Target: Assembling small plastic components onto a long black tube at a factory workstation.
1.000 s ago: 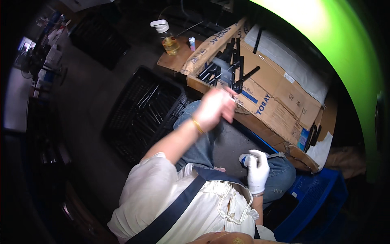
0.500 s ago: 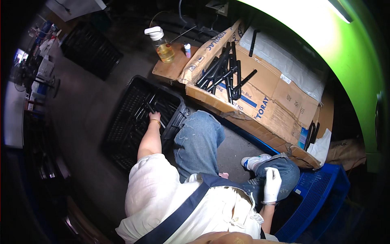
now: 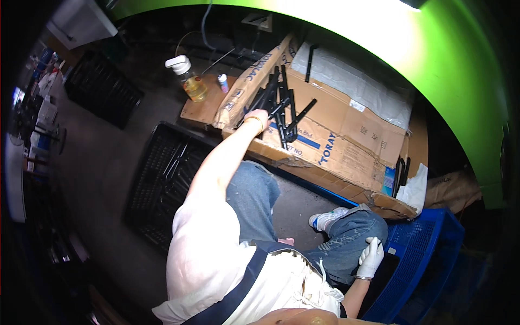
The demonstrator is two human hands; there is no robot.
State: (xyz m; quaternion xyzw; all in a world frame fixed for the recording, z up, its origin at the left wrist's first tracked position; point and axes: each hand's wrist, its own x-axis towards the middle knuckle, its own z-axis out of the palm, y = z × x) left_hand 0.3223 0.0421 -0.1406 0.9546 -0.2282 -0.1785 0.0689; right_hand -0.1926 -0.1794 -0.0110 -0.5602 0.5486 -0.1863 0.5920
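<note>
On the floor to your left: black crate (image 3: 144, 176), rods (image 3: 172, 167) heaped inside, too dark to count. Next, on a wooden board (image 3: 201, 112), bottle (image 3: 194, 88) of yellow liquid and small tube (image 3: 223, 84), its wrap unreadable. Your bare left hand (image 3: 257, 120) is over the carton (image 3: 346, 154) edge at the pile (image 3: 293, 105), fingers curled; cannot tell whether they close on a rod. Pile is black rods, criss-crossed. Work looks partway: loose rods lie in crate and pile both; how many are left can't be judged. Lone rod (image 3: 310, 64) farther back. Carton front: large blue lettering, solid blue bar, smaller characters. White label (image 3: 357, 105), print too fine. Your gloved right hand (image 3: 370, 259) is at your knee (image 3: 355, 230), fingers folded in, no rod seen; cannot tell how tightly closed. Rightmost: blue crate (image 3: 418, 238).
</note>
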